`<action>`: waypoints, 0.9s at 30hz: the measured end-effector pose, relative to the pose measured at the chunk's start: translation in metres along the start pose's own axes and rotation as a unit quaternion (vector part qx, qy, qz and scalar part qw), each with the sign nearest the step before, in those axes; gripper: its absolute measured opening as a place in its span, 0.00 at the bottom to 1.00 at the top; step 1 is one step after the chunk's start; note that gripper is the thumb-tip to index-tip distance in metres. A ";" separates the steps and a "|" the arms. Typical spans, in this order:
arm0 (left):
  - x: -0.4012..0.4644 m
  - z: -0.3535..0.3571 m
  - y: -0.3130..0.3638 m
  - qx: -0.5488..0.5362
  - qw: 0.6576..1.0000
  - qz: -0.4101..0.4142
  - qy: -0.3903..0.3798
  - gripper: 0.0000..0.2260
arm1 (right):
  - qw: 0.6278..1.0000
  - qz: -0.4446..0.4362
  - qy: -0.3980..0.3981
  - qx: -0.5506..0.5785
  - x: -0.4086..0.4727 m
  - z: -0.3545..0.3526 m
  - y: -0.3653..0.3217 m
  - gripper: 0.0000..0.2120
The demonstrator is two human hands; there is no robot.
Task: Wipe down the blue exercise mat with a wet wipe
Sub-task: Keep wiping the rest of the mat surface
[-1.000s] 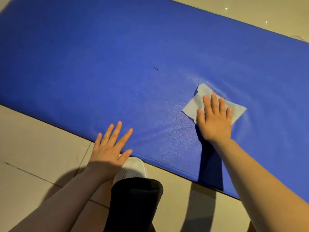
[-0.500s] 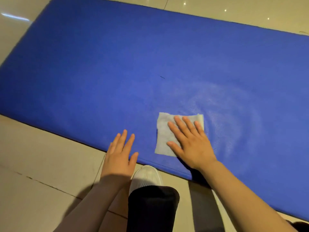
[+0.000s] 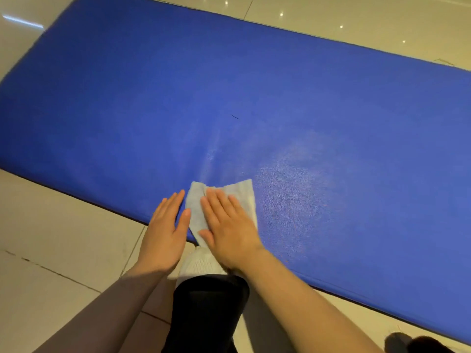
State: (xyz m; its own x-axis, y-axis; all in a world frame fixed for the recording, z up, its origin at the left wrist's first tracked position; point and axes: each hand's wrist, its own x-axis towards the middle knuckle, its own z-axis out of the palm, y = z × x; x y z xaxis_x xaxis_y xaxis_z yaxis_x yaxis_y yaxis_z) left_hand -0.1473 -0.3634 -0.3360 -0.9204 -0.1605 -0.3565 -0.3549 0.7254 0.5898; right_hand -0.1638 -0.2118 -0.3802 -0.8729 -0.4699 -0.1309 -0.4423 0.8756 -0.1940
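One wet wipe (image 3: 197,212), bunched, at lower centre of frame on the near edge of the blue exercise mat (image 3: 254,98). Right hand (image 3: 228,228) presses it flat-fingered; left hand (image 3: 165,230) flat just beside, holding nothing. Dry-looking mat extends toward upper left.

Grained vinyl-look mat (image 3: 153,98), glossy floor tiles (image 3: 51,238)

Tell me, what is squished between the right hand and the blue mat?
A wet wipe. In the head view the right hand presses it flat on the blue mat.
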 end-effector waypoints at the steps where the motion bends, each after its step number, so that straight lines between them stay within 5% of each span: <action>1: -0.002 0.000 0.001 0.000 1.000 0.007 0.000 0.22 | 1.000 -0.001 -0.017 0.013 0.002 0.000 -0.003 0.31; 4: -0.010 0.004 -0.001 0.066 0.996 0.047 -0.033 0.23 | 0.998 0.037 -0.006 0.041 -0.012 -0.002 0.007 0.30; 7: -0.012 0.009 -0.002 0.104 0.992 0.045 -0.053 0.23 | 0.986 0.166 0.003 0.012 -0.054 -0.007 0.029 0.31; 13: -0.010 0.011 -0.001 0.156 0.985 0.044 -0.059 0.25 | 0.913 0.398 -0.092 -0.001 -0.125 -0.039 0.057 0.32; 18: -0.012 0.013 0.001 0.168 0.983 0.040 -0.062 0.25 | 0.956 0.254 0.102 0.101 -0.132 -0.059 0.080 0.17; 21: -0.012 0.013 0.001 0.175 0.982 0.042 -0.063 0.26 | 0.985 0.105 0.049 0.129 -0.139 -0.051 0.097 0.17; 27: -0.013 0.014 0.002 0.180 0.981 0.042 -0.061 0.25 | 0.993 0.072 -0.035 0.088 -0.104 -0.014 0.068 0.28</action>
State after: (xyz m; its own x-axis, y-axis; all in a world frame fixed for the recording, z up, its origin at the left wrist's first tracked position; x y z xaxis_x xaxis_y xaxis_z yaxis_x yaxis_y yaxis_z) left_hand -0.1338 -0.3508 -0.3400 -0.9100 -0.0243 -0.4139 -0.1772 0.9253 0.3353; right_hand -0.1061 -0.1024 -0.3661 -0.9056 -0.3531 -0.2348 -0.2658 0.9041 -0.3346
